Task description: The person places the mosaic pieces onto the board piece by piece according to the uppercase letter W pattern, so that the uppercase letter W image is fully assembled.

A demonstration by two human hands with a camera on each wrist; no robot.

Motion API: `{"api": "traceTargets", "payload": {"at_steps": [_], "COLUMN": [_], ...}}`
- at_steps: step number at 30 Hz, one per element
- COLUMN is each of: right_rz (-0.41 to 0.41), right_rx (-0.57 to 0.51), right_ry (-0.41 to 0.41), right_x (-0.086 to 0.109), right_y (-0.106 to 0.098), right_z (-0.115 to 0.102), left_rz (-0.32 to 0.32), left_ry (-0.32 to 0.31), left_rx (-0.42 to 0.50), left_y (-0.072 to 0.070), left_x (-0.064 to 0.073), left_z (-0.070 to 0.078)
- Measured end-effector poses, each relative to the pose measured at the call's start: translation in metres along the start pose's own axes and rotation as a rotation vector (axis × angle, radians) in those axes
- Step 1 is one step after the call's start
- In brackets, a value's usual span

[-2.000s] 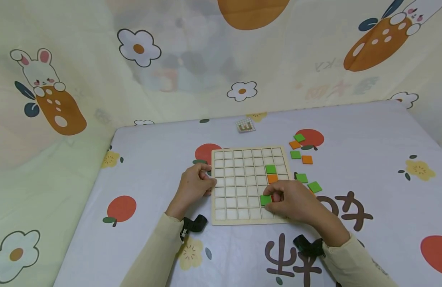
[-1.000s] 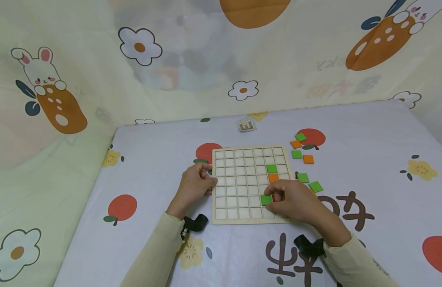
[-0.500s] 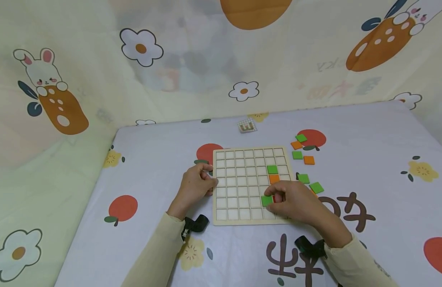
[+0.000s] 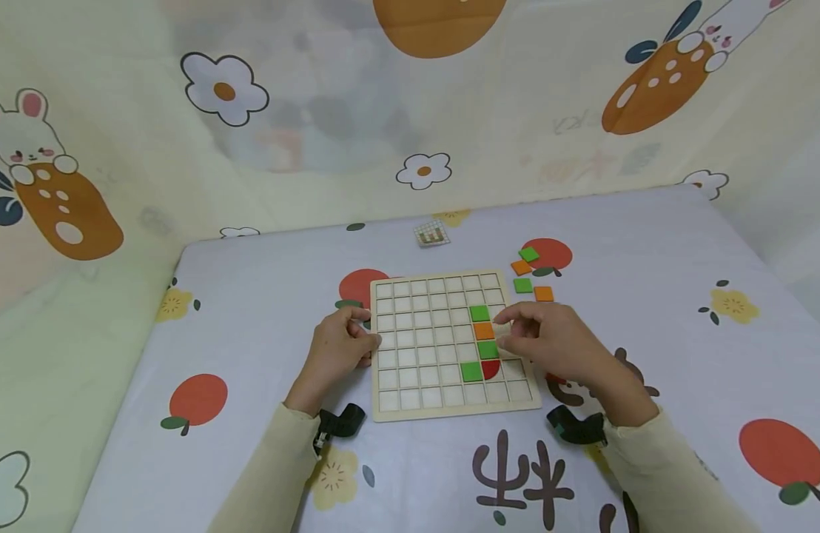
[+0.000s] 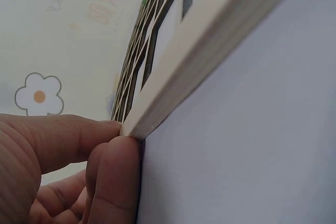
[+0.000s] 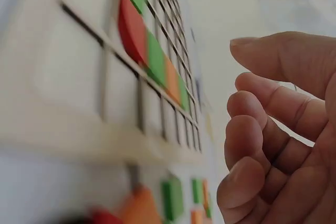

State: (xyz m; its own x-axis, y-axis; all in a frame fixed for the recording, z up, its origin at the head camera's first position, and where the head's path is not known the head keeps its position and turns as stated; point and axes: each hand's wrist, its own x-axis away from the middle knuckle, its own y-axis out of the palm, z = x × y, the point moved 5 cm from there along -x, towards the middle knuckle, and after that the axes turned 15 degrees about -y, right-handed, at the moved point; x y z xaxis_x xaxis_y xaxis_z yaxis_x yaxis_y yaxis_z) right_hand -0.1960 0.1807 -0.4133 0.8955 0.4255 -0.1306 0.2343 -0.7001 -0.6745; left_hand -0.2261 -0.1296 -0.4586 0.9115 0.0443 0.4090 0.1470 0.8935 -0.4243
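Note:
A wooden grid board (image 4: 423, 414) lies on the table. My left hand (image 4: 333, 354) pinches its left edge between thumb and fingers, as the left wrist view shows close up at the board's edge (image 5: 173, 77). Over the right side of the board is my right hand (image 4: 556, 344), fingers loosely bent, nothing between them. In the grid, a green tile (image 4: 479, 314), an orange tile (image 4: 483, 331), another green tile (image 4: 488, 349) and a red rounded tile (image 4: 491, 369) form a column. One more green tile (image 4: 471, 371) sits left of the red one.
Loose green tiles (image 4: 522, 286) and orange tiles (image 4: 544, 294) lie beyond the board's right side; more pieces (image 6: 139, 208) are partly hidden by my right hand. A small patterned card (image 4: 432, 234) lies behind the board. The tablecloth (image 4: 263, 296) has printed fruit and flowers.
My right hand has left the green tile beside the red one and moved up and to the right, uncovering the red tile and a green one above it. The head view has shifted slightly.

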Motion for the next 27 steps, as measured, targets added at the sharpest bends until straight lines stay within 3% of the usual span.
{"api": "traceTargets", "payload": {"at_steps": [7,12,17,27], "right_rz": [0.046,0.018,-0.023,-0.057], "right_rx": [0.069,0.127,0.153,0.126], "right_ry": [0.083,0.169,0.238,0.281], "right_x": [-0.011,-0.019,-0.017,-0.026], "right_y": [-0.035,-0.046,-0.053,-0.051], "right_z": [0.029,0.062,0.088,0.094], "left_rz": [0.003,0.018,-0.007,0.011], "left_ry": [0.011,0.003,0.002,-0.016], "left_rx": [-0.011,-0.020,-0.020,-0.014], "left_y": [-0.003,-0.003,0.002,0.000], "left_x": [0.000,-0.001,-0.001,-0.001], "left_z": [0.001,0.000,0.001,0.000]}}
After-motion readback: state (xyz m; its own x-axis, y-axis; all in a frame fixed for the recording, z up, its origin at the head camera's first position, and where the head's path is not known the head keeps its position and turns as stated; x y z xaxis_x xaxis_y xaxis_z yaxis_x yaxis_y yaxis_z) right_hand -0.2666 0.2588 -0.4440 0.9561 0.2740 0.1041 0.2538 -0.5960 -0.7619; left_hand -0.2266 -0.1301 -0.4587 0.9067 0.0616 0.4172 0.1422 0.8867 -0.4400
